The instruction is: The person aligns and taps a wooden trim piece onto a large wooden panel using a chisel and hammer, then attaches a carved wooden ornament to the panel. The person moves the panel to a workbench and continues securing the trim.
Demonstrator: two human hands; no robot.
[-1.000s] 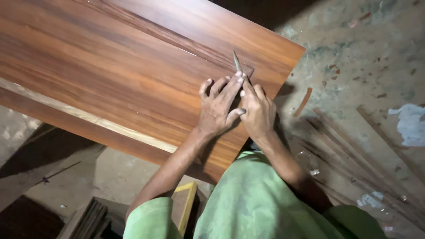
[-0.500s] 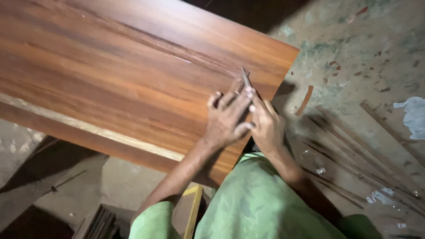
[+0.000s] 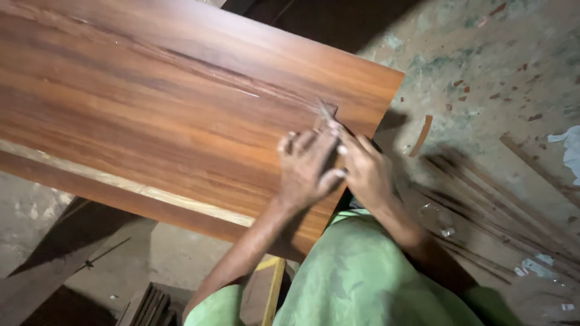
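Observation:
A large reddish-brown laminated wooden board [image 3: 169, 115] fills the upper left of the head view. My left hand [image 3: 308, 166] lies flat on its near right part, fingers closed together and pressing down. My right hand [image 3: 362, 169] sits beside it, gripping a thin metal blade [image 3: 327, 112] whose tip touches the board near its right edge. A scored line runs across the laminate from the blade toward the upper left. Part of the blade is hidden under my fingers.
A pale strip [image 3: 121, 184] runs along the board's near edge. Thin wooden strips [image 3: 483, 199] lie piled on the dusty concrete floor at right. A curved sliver [image 3: 421, 134] lies near the board's corner. A yellow frame [image 3: 273, 287] stands below the board.
Both hands have stayed pressed together on the board's right part. The camera view has shifted slightly, and the blade now points at the board's right edge.

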